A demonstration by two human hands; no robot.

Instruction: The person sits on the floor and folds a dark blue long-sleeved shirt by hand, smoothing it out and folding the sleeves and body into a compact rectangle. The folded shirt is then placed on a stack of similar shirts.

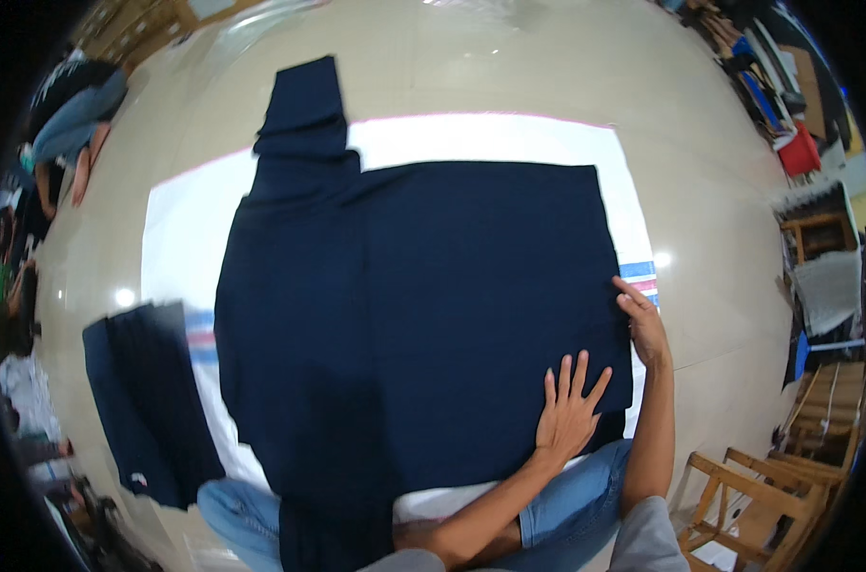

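A dark navy long-sleeved garment (pixel 476 286) lies spread over a white woven sheet (pixel 182 229) on the floor. One sleeve stretches away at the top left, creased; the other runs down toward my lap. My left hand (pixel 567 422) rests palm down on the fabric near its lower right corner, fingers spread. At the garment's right edge is my right hand (pixel 644 322), index finger extended at the border. Its other fingers are partly hidden, so whether it pinches the cloth is unclear. To the left lies a folded navy garment (pixel 150 400) bearing a small white mark.
Wooden stools (pixel 747 493) stand at the lower right. A red container (pixel 799 150) sits among clutter at the upper right. Another person in jeans (pixel 82 118) is on the floor at the upper left. Cardboard boxes (pixel 136 32) stand behind. My bent knees border the sheet.
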